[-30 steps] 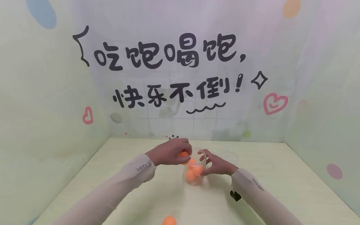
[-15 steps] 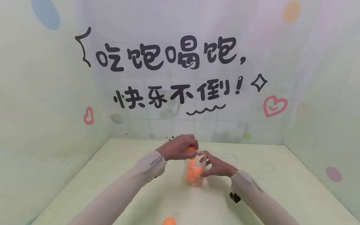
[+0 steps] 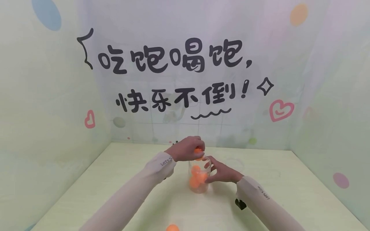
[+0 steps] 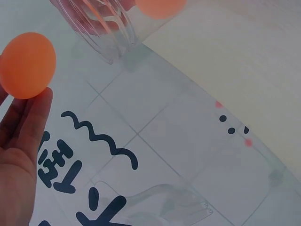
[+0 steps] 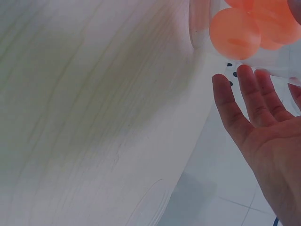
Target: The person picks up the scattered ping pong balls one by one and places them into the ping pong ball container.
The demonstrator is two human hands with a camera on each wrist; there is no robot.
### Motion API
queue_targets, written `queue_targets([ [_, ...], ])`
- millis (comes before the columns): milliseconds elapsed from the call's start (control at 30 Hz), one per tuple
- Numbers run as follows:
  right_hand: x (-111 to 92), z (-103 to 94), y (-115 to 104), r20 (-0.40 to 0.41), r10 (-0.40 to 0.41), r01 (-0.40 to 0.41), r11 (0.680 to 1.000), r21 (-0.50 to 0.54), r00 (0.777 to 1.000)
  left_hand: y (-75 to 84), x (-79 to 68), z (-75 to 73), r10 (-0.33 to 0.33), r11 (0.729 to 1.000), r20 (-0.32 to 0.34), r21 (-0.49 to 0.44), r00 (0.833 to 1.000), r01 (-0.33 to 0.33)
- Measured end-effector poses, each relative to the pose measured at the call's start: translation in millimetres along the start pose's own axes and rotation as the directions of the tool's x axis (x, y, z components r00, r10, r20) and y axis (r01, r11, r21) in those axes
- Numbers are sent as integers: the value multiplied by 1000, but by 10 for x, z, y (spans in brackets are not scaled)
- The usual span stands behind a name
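Pinched in the fingers of my left hand is an orange ping-pong ball, close over the rim of a clear jar. The left wrist view shows this ball at the fingertips, apart from the jar's clear wall. Several orange balls lie inside the jar, which stands upright on the table. My right hand holds the jar from its right side, thumb in front and fingers behind. In the right wrist view its fingers reach along the jar, near the balls.
Another orange ball sits at the front of the table, cut off by the frame's edge. A flat clear round lid lies behind the right hand. Printed cloth walls enclose the table at the back and sides.
My left hand has moved right and slightly up with its ball, from the jar's left side to over its mouth. The right hand has stayed on the jar.
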State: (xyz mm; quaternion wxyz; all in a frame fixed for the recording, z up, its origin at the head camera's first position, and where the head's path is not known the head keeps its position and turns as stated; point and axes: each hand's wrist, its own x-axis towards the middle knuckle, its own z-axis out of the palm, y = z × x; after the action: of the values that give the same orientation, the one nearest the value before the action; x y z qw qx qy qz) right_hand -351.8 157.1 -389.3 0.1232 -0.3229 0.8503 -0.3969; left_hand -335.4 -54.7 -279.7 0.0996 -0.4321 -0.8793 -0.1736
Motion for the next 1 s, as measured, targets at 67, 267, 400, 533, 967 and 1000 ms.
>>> queue_targets([
  [67, -3, 1, -2, 0, -1, 1, 1000, -3, 1000, -15, -6, 10, 2, 1000, -4, -5, 1000, -2],
  [267, -27, 7, -29, 5, -3, 3, 1000, -1, 1000, -31, -27, 46, -11, 1000, 9, 4, 1000, 11],
  [400, -40, 8, -37, -2, -8, 8, 1000, 0, 1000, -44, -20, 66, -1, 1000, 7, 6, 1000, 1],
  [533, -37, 6, -33, 2, -11, 11, 1000, 10, 1000, -80, -13, 89, 14, 1000, 6, 21, 1000, -14],
  [967, -15, -5, -10, 5, 1, -1, 1000, 6, 1000, -90, -74, 56, 21, 999, 4, 29, 1000, -21],
  [1000, -16, -4, -11, 8, 3, -3, 1000, 10, 1000, -89, -78, 55, 18, 999, 8, 29, 1000, -18],
])
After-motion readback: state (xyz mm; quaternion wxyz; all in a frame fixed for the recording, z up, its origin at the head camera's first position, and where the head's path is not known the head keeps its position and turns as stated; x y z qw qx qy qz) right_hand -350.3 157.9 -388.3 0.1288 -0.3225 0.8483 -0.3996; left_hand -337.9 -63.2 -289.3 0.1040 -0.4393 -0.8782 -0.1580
